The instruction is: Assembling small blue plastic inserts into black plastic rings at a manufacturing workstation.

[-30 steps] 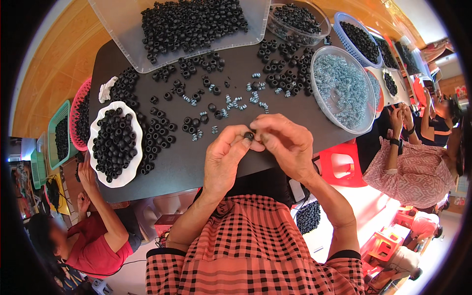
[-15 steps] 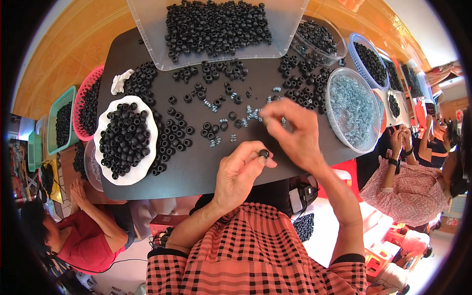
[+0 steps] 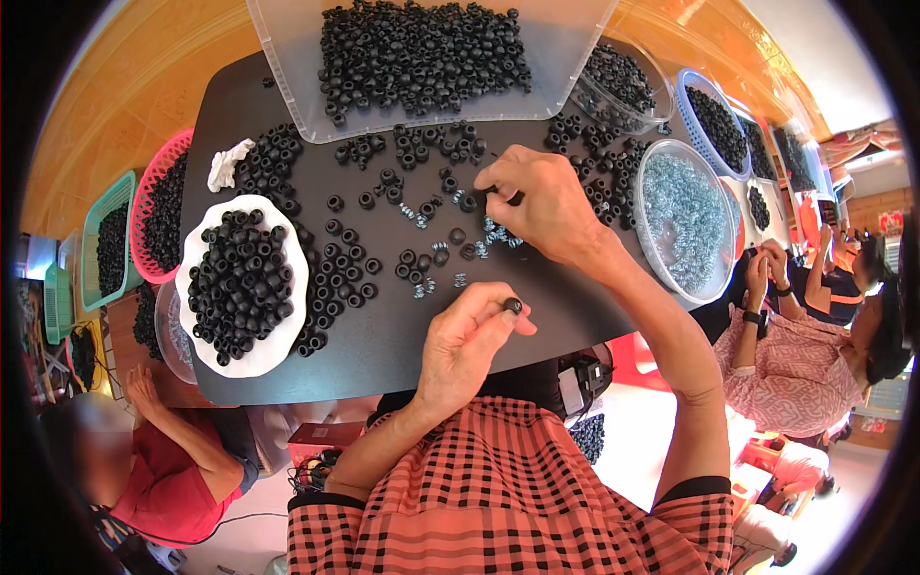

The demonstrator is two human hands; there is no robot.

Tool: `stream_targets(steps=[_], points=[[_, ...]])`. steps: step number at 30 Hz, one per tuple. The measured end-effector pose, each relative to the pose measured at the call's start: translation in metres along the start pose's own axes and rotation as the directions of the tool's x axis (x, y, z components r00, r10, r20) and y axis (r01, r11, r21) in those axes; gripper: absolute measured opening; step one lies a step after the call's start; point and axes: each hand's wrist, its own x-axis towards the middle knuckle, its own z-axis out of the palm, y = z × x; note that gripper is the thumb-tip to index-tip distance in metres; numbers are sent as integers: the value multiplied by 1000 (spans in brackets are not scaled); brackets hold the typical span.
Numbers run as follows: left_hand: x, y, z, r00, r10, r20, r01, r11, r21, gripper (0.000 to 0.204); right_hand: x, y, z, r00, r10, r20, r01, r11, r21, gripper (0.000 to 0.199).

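Observation:
My left hand (image 3: 462, 335) pinches a small black round plastic piece (image 3: 513, 306) with a hole, just in front of the table's near edge. Farther out over the table, my right hand (image 3: 554, 199) has its thumb and fingers curled together. A dark bit shows at its fingertips, but what they hold cannot be made out. Several small coiled springs (image 3: 496, 233) lie under and beside that hand. Loose black round pieces (image 3: 345, 268) are scattered to the left, and a white scalloped plate (image 3: 299, 316) is heaped with more of them.
A clear plastic bin (image 3: 287, 105) of black pieces stands at the far edge. To the right is a round tub (image 3: 640, 240) of bluish springs, with a blue basket (image 3: 692, 115) behind it. A pink basket (image 3: 144, 206) stands left. People sit on both sides.
My right hand has moved away and to the left, over the small dark bits beyond the springs. My left hand keeps its hold on the black piece, nearly still. The view has shifted slightly.

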Motion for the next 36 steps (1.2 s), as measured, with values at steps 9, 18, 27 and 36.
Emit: stream_targets(steps=[9, 18, 27, 36], points=[[5, -9, 0, 999, 26, -25, -30, 985, -171, 19, -83, -27, -11, 917, 375, 137, -335, 535, 776, 12], [7, -11, 11, 997, 74, -23, -72, 995, 68, 18, -117, -29, -2, 943, 333, -8, -196, 574, 795, 18], [8, -10, 17, 997, 72, -5, -71, 996, 50, 17, -127, -27, -1, 938, 345, -45, -149, 517, 843, 15], [7, -10, 17, 1000, 25, -11, -25, 997, -76, 17, -125, -30, 0, 947, 259, -191, -45, 693, 719, 18]])
